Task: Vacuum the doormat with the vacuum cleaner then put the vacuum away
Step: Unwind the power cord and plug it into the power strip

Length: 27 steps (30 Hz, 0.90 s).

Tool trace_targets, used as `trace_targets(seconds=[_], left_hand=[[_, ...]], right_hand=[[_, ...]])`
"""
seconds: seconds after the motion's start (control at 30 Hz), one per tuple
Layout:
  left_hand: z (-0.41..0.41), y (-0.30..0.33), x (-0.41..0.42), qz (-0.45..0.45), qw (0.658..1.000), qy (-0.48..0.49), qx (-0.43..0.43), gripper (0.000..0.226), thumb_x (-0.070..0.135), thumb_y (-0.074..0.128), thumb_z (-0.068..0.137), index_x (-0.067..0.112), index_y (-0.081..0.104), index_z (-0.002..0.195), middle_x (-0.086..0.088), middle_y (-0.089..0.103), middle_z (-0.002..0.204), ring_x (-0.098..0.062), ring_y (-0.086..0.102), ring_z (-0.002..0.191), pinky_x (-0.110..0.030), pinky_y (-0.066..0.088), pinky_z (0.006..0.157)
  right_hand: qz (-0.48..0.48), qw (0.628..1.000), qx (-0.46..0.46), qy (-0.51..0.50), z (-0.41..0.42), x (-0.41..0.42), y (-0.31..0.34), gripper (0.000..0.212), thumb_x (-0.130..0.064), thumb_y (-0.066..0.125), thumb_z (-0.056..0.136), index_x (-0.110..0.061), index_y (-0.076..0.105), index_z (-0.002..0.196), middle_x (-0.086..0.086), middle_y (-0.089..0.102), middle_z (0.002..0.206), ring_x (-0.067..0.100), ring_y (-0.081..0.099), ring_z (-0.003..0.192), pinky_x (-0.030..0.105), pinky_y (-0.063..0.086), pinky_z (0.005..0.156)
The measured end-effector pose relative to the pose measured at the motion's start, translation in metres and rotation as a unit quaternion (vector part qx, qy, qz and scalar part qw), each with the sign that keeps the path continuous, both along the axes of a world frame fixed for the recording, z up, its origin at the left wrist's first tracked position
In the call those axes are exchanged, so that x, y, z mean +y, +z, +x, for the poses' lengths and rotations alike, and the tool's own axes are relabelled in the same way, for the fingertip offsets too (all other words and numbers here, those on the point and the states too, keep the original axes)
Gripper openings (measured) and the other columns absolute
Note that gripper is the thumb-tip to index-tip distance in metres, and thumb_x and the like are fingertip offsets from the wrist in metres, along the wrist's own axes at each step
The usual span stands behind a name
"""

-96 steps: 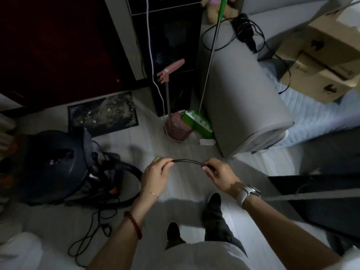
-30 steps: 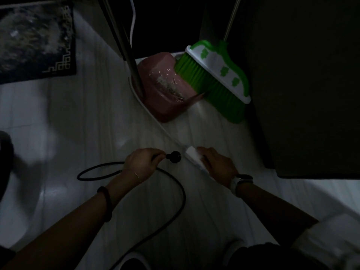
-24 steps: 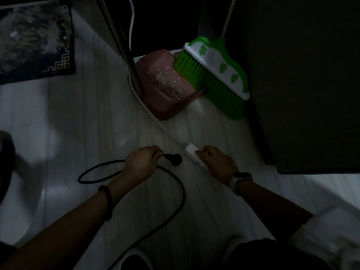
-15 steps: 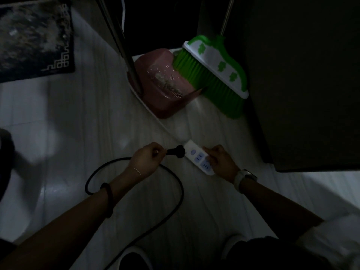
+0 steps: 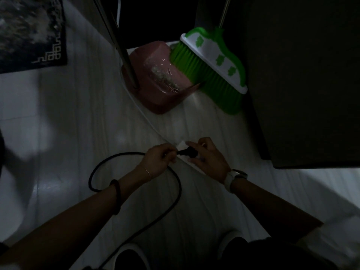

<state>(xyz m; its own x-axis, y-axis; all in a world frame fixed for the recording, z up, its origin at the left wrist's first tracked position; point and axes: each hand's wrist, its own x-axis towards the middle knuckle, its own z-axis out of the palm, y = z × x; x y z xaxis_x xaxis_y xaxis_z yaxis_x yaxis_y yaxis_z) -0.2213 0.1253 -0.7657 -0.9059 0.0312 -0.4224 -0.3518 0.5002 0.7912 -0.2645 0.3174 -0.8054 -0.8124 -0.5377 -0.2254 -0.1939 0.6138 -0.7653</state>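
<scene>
Left hand point(image 5: 158, 159) pinches the plug point(image 5: 188, 152) at the power strip point(image 5: 191, 162) the right hand point(image 5: 207, 158) grips; vacuuming not yet begun.

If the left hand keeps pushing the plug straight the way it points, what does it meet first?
Most likely the white power strip, which the right hand steadies. The left hand aims the black plug rightward onto it; whether the pins are already seated is unclear.

A dim room in a home. A green broom point(image 5: 212, 69) leans into a pink dustpan point(image 5: 155, 82) on pale plank flooring point(image 5: 64, 133), near a patterned doormat point(image 5: 29, 32).
</scene>
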Motion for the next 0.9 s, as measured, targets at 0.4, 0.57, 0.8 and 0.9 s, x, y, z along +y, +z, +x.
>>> trace_targets(seconds=[0.4, 0.57, 0.8, 0.9], left_hand=[[-0.036, 0.028, 0.002, -0.174, 0.97, -0.101, 0.136, 0.025, 0.024, 0.051, 0.095, 0.015, 0.066, 0.113, -0.004, 0.067, 0.114, -0.019, 0.062, 0.1, -0.025, 0.043, 0.08], [-0.043, 0.028, -0.015, -0.19, 0.968, -0.034, 0.161, 0.028, 0.021, 0.053, 0.093, 0.016, 0.063, 0.119, -0.003, 0.064, 0.121, -0.02, 0.059, 0.107, -0.02, 0.038, 0.08], [-0.03, 0.013, -0.031, -0.233, 0.949, -0.018, 0.213, 0.026, 0.016, 0.054, 0.093, 0.009, 0.065, 0.115, -0.013, 0.067, 0.109, -0.03, 0.064, 0.094, -0.029, 0.044, 0.078], [-0.028, 0.011, -0.031, -0.227, 0.949, -0.022, 0.217, 0.026, 0.012, 0.052, 0.094, 0.008, 0.064, 0.116, -0.014, 0.066, 0.109, -0.029, 0.063, 0.095, -0.029, 0.044, 0.078]], right_hand=[[0.034, 0.998, 0.042, 0.044, -0.025, -0.007, 0.022, 0.023, -0.006, 0.057, 0.086, 0.002, 0.063, 0.108, 0.021, 0.058, 0.102, 0.018, 0.042, 0.095, 0.022, 0.031, 0.086], [0.031, 0.989, -0.129, -0.063, -0.031, 0.021, 0.025, 0.02, 0.003, 0.052, 0.09, 0.014, 0.062, 0.102, 0.031, 0.061, 0.104, 0.029, 0.058, 0.091, 0.022, 0.043, 0.077], [-0.004, 0.948, -0.276, -0.158, -0.017, 0.022, 0.021, 0.024, -0.004, 0.054, 0.09, 0.016, 0.061, 0.102, 0.005, 0.061, 0.078, -0.007, 0.054, 0.056, 0.004, 0.037, 0.05], [0.017, 0.959, -0.234, -0.157, -0.013, 0.015, 0.018, 0.023, -0.003, 0.054, 0.09, 0.018, 0.061, 0.095, 0.027, 0.064, 0.093, 0.015, 0.054, 0.079, 0.006, 0.039, 0.057]])
